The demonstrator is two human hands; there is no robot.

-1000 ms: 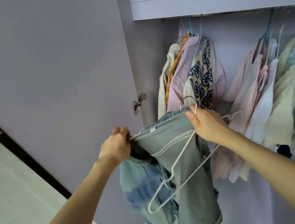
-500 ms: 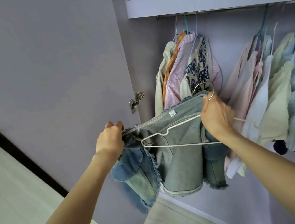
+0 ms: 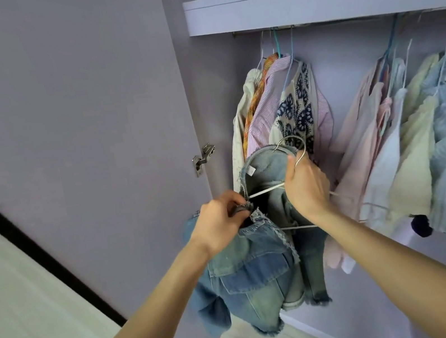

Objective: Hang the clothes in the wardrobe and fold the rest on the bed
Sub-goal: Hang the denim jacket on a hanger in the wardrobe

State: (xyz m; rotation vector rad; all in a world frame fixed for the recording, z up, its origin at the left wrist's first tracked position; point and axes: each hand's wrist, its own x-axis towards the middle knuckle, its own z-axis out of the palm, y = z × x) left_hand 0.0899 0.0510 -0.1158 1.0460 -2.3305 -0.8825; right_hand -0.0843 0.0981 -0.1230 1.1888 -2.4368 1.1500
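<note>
Your left hand [image 3: 219, 225] pinches the frayed waistband of the denim shorts [image 3: 250, 267]; your right hand [image 3: 306, 187] grips the white wire hanger [image 3: 266, 191] threaded through them, hook pointing up, bar roughly horizontal, below the wardrobe shelf [image 3: 323, 1], legs hanging down

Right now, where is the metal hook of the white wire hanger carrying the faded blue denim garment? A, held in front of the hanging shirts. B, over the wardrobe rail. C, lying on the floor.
A: the right hand grips the white wire hanger below its hook, well under the wardrobe rail.
</note>
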